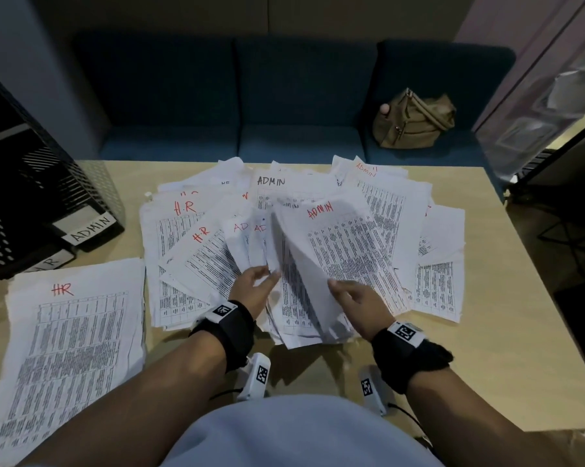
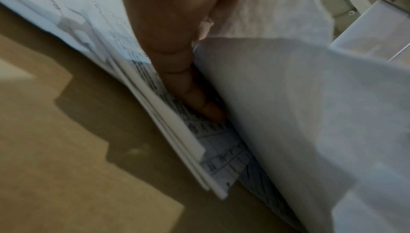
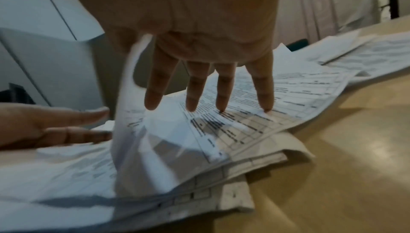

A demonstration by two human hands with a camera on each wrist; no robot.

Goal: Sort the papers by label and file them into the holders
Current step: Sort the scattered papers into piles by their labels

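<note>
Left hand [image 2: 175, 47] fingers between papers [image 2: 155, 114] (wrist view only)

We are looking past a light wooden table [image 1: 453, 365] at a dark blue upholstered bench [image 1: 237, 106] running along the far wall, where a tan handbag [image 1: 415, 119] is sitting on the right-hand seat cushion. Dim light is leaving the bench in shadow, and a pale wall panel [image 1: 506, 35] is rising at the right.
</note>
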